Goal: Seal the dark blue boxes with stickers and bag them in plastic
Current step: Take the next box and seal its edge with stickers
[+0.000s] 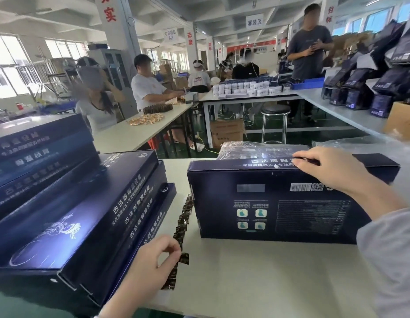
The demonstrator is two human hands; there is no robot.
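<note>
Found the dark blue box [279, 203] standing on a long edge on the white table [245, 283], right of centre, printed back panel toward the camera. Saw the right hand [325, 171] laid over its top edge near the right end, fingers [301, 157] close together and curled down onto the upper panel, gripping the box. Could not place the thumb. Noted an end flap [376, 161] sticking out open past that hand.

Saw the left hand [153, 260] low by the near table edge, thumb and forefinger pressed together on a small dark sticker [183, 258], the other fingers curled loosely behind. Could not tell whether that sticker was free of the sticker strip [183, 216] lying on the table between the box and a leaning stack of boxes [84, 214] on the left, just beside both.

Lost part of the strip's lower stretch behind the left hand. Lost the box's lower right corner behind a pale sleeve [387, 260]. Made out one label on the back panel only as a blur. Saw a bagged box [256, 150] in crinkled clear plastic just behind the upright box, mostly hidden by it. Found the stack cut off by the left frame edge. Saw people [149, 88] farther back, their handiwork too small to read.
</note>
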